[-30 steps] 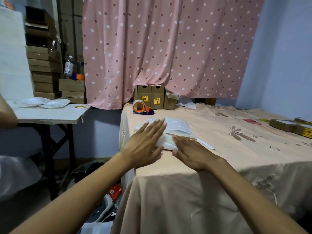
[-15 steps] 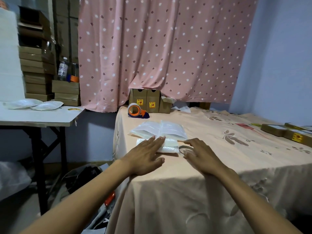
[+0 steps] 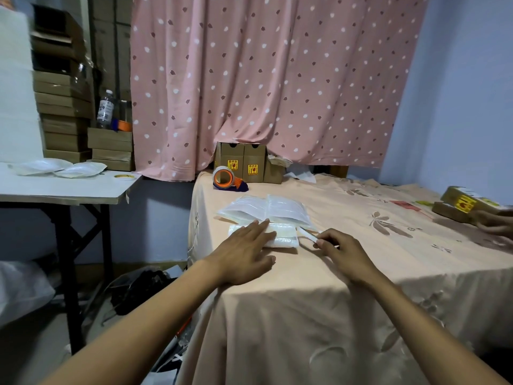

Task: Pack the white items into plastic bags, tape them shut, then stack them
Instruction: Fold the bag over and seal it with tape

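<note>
One packet (image 3: 283, 237) under left hand (image 3: 244, 254) — two bags (image 3: 286, 209) behind.

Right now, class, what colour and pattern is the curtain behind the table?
The curtain is pink with white and dark spots; head view.

yellow stickers (image 3: 232, 164) with red symbols on cardboard boxes (image 3: 254, 154), wording too small to read
</note>
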